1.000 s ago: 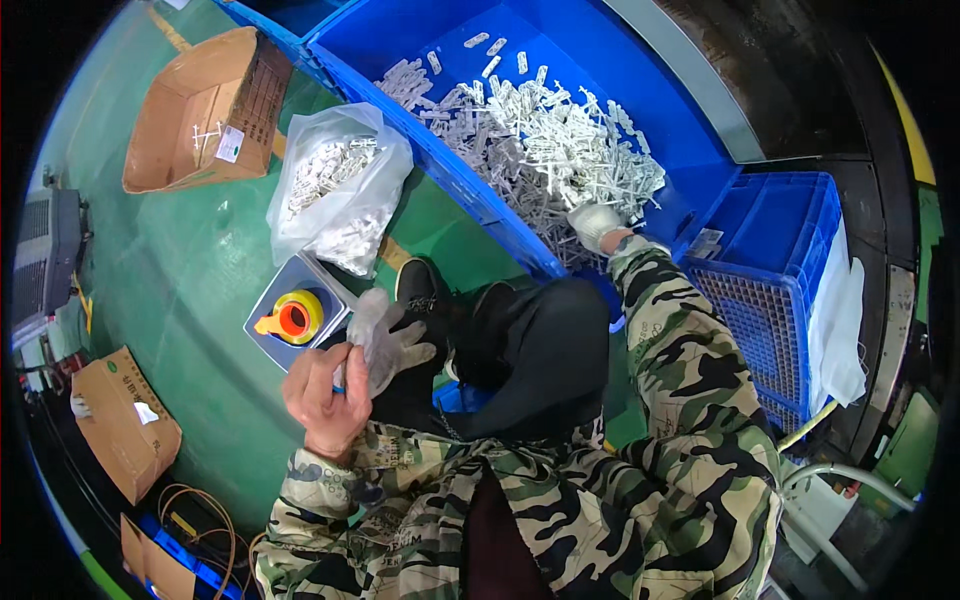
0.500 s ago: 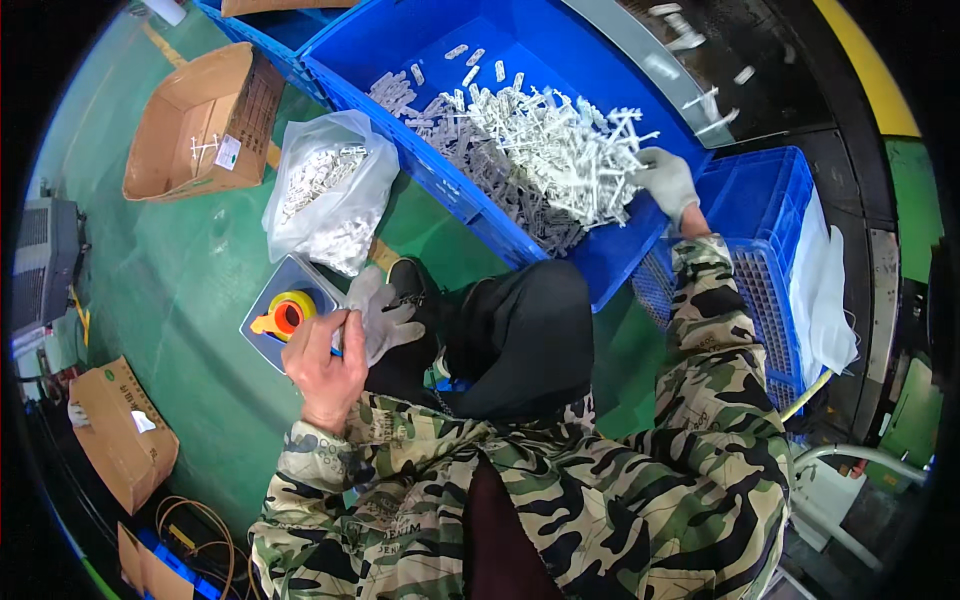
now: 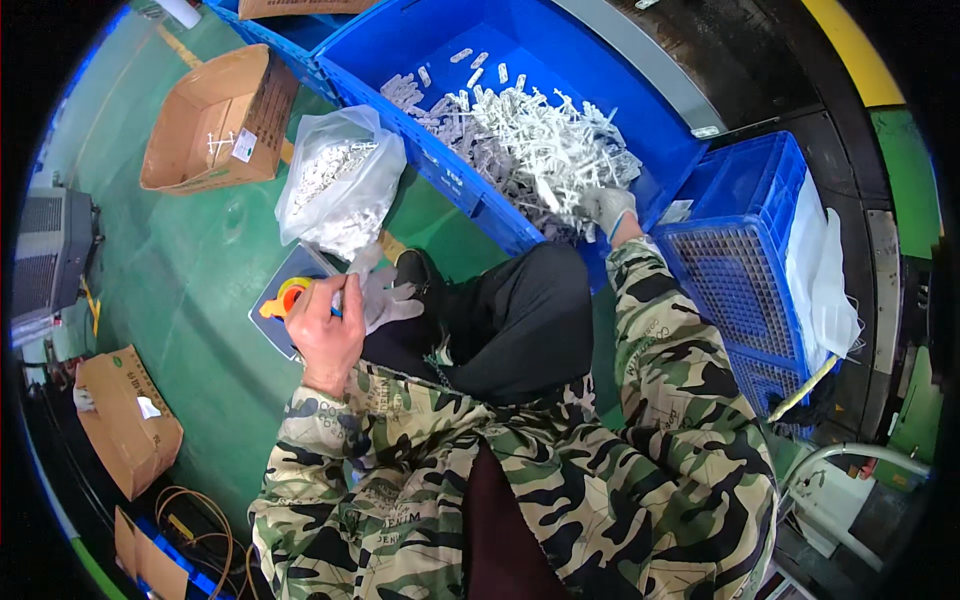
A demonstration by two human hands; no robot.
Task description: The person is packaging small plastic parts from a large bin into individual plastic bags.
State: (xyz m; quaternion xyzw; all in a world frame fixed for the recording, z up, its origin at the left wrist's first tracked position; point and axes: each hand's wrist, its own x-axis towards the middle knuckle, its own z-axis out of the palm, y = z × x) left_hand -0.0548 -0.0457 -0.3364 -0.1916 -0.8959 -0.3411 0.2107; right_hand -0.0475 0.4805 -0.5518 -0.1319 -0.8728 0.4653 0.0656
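My bare left hand (image 3: 325, 325) is closed over my lap, gripping a pale work glove (image 3: 390, 298) whose fingers dangle limply. A bit of blue shows at the grip; what it is I cannot make out. My right hand (image 3: 608, 210), in a whitish glove, touches the near right edge of a heap of white plastic pieces (image 3: 545, 145). Its fingertips blend into the heap, so their hold is unclear. The heap lies inside a large blue bin (image 3: 445, 170). Many pieces are thin and branched; a few small flat ones lie apart at the far side.
Left of the bin stand a clear plastic bag (image 3: 335, 185) of white pieces and a cardboard box (image 3: 215, 120). A grey tray (image 3: 280, 325) holds a yellow-orange tape dispenser (image 3: 288, 297). Stacked blue crates (image 3: 735, 270) stand right, beside dark machinery (image 3: 760, 60). Another carton (image 3: 130, 420) sits lower left.
My right hand has moved left and nearer to me along the heap. Blurred white pieces in the air at the upper right are gone from there. My left hand still grips the glove.
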